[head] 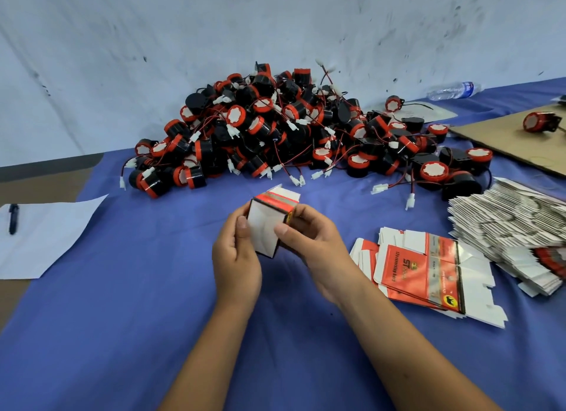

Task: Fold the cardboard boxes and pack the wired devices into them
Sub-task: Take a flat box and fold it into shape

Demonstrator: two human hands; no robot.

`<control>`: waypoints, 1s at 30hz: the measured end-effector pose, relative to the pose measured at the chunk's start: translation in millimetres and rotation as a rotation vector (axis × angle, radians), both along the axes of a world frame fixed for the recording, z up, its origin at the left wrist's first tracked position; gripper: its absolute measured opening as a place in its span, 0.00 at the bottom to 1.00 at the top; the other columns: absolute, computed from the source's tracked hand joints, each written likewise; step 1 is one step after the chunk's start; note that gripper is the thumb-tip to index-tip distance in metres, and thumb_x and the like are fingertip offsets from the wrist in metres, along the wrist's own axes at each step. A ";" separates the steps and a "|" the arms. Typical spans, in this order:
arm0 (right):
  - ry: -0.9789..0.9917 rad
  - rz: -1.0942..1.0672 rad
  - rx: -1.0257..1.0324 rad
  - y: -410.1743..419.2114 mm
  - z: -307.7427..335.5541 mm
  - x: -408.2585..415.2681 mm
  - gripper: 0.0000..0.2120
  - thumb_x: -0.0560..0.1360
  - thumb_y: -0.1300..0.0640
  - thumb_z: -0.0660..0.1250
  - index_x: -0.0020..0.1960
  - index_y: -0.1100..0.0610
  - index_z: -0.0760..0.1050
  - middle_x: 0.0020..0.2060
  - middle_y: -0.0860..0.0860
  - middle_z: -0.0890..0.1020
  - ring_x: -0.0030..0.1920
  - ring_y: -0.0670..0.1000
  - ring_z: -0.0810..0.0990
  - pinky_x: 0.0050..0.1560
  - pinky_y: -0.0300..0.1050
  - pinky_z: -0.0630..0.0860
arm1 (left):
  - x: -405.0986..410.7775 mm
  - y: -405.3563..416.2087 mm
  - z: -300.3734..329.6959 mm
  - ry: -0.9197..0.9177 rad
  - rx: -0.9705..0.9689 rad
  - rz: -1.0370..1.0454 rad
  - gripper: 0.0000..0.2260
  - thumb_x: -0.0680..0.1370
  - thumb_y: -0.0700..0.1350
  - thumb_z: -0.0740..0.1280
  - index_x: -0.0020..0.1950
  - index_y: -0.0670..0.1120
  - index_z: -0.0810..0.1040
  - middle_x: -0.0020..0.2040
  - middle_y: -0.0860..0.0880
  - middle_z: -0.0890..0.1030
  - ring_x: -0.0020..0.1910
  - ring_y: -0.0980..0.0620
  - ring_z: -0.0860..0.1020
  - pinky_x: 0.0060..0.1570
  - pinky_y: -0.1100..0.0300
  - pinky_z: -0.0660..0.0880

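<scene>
- Both hands pinch the cardboard box (266, 226) mid-counter: left hand (235, 254) braces its side, right hand (309, 242) thumbs the flap shut.
- Wired devices (294, 128) heaped at twelve o'clock, flat boxes (422, 272) at three, within reach.

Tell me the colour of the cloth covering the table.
The table cloth is blue, seen best in the head view.

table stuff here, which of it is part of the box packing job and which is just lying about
Part of the job:
- box, held in the left hand and the right hand
- pile of wired devices
- flat box blanks
- stack of flat blanks

Just lying about:
- pen on white paper
- water bottle
- cardboard sheet
</scene>
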State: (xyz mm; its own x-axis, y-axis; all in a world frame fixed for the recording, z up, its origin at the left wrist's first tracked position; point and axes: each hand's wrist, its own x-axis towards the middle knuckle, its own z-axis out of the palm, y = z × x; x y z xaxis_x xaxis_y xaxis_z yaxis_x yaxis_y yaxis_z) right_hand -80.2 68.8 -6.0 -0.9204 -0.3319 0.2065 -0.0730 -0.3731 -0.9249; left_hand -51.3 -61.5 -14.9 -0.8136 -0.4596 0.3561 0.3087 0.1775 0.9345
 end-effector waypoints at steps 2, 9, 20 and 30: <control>0.111 -0.059 0.136 -1.2 0.7 2.3 0.11 0.74 0.60 0.75 0.55 0.58 0.79 0.51 0.54 0.87 0.55 0.57 0.85 0.59 0.52 0.82 | -1.8 -2.8 -1.7 -0.061 0.053 -0.004 0.14 0.88 0.47 0.57 0.53 0.55 0.82 0.48 0.55 0.85 0.50 0.51 0.82 0.55 0.39 0.80; 0.854 -0.558 1.002 -6.6 -6.2 2.1 0.10 0.73 0.66 0.70 0.50 0.54 0.77 0.45 0.48 0.82 0.43 0.53 0.78 0.48 0.46 0.70 | -2.8 -1.9 -0.5 -0.116 0.356 -0.214 0.18 0.85 0.55 0.61 0.68 0.46 0.79 0.61 0.41 0.84 0.61 0.46 0.83 0.60 0.52 0.81; 0.676 -0.395 0.855 22.6 25.9 -24.9 0.13 0.71 0.67 0.63 0.46 0.57 0.85 0.40 0.51 0.86 0.44 0.55 0.82 0.45 0.54 0.79 | -27.2 16.4 -6.3 -0.301 -0.073 0.146 0.16 0.80 0.59 0.66 0.47 0.45 0.76 0.42 0.48 0.82 0.47 0.42 0.81 0.40 0.55 0.76; -0.061 -0.994 1.588 190.7 45.4 -171.7 0.28 0.72 0.47 0.69 0.70 0.56 0.68 0.71 0.64 0.68 0.74 0.68 0.61 0.69 0.65 0.66 | -108.5 123.9 14.1 -0.328 -0.139 -0.105 0.13 0.85 0.54 0.61 0.48 0.46 0.75 0.44 0.52 0.80 0.43 0.54 0.79 0.33 0.63 0.73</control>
State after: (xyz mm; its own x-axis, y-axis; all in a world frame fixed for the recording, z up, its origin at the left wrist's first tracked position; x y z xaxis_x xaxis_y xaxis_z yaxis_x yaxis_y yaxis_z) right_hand -251.9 259.5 39.3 -0.8659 0.4353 0.2465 0.3468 0.8775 -0.3313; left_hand -159.8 62.5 -0.8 -0.9348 -0.3334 0.1222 0.0203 0.2935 0.9557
